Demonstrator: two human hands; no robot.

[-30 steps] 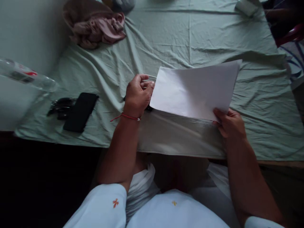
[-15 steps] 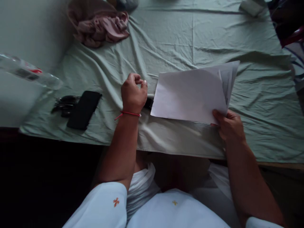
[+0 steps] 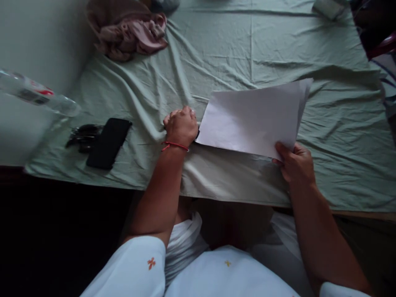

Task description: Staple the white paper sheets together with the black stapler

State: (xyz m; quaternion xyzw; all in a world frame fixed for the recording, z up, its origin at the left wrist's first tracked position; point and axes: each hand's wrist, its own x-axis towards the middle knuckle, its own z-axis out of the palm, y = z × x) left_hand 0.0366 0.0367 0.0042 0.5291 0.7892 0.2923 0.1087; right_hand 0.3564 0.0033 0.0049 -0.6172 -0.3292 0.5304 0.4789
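Note:
My right hand (image 3: 297,163) grips a small stack of white paper sheets (image 3: 250,119) by its near right corner, thumb on top. The stack tilts, with its sheets slightly fanned at the right edge. At the stack's left edge, my left hand (image 3: 182,124) is closed with fingers curled and a red string bracelet at the wrist. A small black object (image 3: 198,134) shows between this hand and the paper edge; the hand covers most of it, and its kind is unclear.
A green cloth (image 3: 222,177) covers the table. Left of my arm lie a black phone (image 3: 109,143) and a dark bunch of keys (image 3: 83,137). A clear plastic bottle (image 3: 38,93) is at far left, a crumpled pink cloth (image 3: 133,35) at back left, and a pale object (image 3: 329,9) at back right.
My left hand has moved down and slightly right, onto the black object, and its fingers are turned lower. The paper stack's sheets lie closer together. My right hand keeps its grip.

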